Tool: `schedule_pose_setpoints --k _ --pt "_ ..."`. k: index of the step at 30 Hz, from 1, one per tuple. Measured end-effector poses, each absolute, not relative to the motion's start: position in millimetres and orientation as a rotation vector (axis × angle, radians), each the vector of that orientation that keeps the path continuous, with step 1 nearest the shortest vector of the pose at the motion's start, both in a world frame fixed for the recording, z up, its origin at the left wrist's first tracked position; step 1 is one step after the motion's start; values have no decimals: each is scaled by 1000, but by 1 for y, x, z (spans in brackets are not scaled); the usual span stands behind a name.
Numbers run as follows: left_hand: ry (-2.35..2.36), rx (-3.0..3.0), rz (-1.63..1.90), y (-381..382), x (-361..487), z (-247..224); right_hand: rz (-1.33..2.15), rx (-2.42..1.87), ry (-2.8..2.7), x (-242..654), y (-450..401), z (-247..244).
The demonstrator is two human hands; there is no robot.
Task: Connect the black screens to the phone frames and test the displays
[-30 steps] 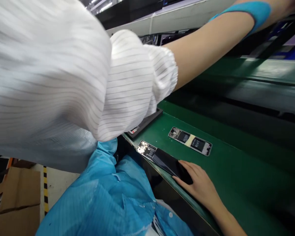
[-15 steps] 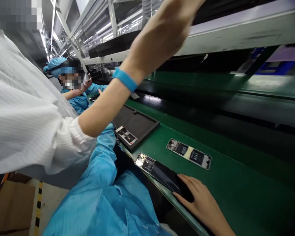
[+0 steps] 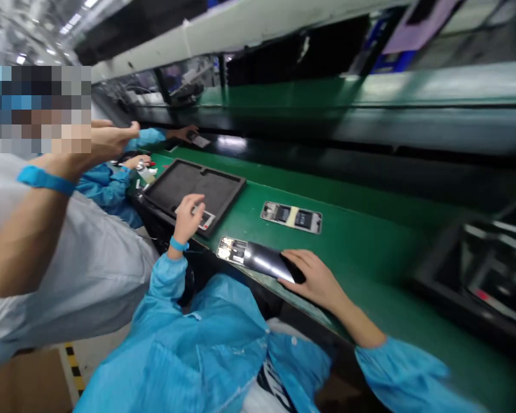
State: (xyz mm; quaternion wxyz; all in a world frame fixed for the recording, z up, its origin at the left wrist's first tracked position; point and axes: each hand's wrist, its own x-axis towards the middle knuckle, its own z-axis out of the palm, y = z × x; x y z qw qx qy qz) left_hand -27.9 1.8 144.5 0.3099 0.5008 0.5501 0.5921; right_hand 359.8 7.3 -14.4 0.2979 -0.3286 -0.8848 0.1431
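Observation:
My right hand (image 3: 312, 278) is closed round the near end of a dark glossy panel (image 3: 269, 261), which lies over an opened phone body (image 3: 232, 250) at the bench's front edge. The body's far end shows bare metal and circuitry. My left hand (image 3: 188, 218), with a blue wristband, is raised with fingers apart over the near corner of a dark foam tray (image 3: 193, 186). Partly behind its fingers, a pale phone part (image 3: 207, 220) lies in that tray. Another opened phone body (image 3: 291, 217) with a yellowish strip rests on the green bench (image 3: 348, 246).
A person in white (image 3: 90, 258) stands close at the left, an arm with a blue band raised. Beyond, a person in blue reaches toward a phone part (image 3: 200, 141) on the dark conveyor (image 3: 284, 152). A blurred dark tray (image 3: 438, 287) sits at the right.
The view has turned right. The white-sleeved arm that crossed in front has swung back left. My left hand now shows above the foam tray; my right hand still holds the panel.

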Motion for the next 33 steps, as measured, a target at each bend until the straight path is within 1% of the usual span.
schedule_pose_setpoints --k 2,5,7,11,15,18,20,21,22,25,27,29,33 --pt "1471 1474 1373 -21 0 100 438 -893 -2296 358 4 -6" --pt "1388 1712 1124 -50 32 69 397 -869 -2163 349 -6 11" --pt "1275 1652 1134 -61 47 66 317 -833 -2073 338 -15 21" --pt "1063 1276 1236 -63 62 76 147 -839 -2009 315 -30 36" --pt "1078 1133 1256 -50 54 85 11 -807 -2100 297 -26 45" --pt "1083 1028 1301 -38 31 83 51 -812 -2151 282 -17 48" --pt "1083 947 1366 -28 8 78 184 -843 -2127 272 -11 46" --pt "1086 897 1413 -23 -5 76 314 -873 -2082 267 -7 46" --pt "1095 836 1479 -18 -17 73 496 -908 -2010 262 -3 45" --pt "1136 643 1692 -5 -43 66 1193 -1005 -1635 245 17 46" --pt "1156 569 1754 1 -47 62 1487 -1026 -1393 233 36 52" --pt "1155 561 1739 4 -44 60 1567 -1037 -1295 221 54 61" --pt "1150 608 1746 4 -33 63 1439 -1031 -1340 199 74 76"
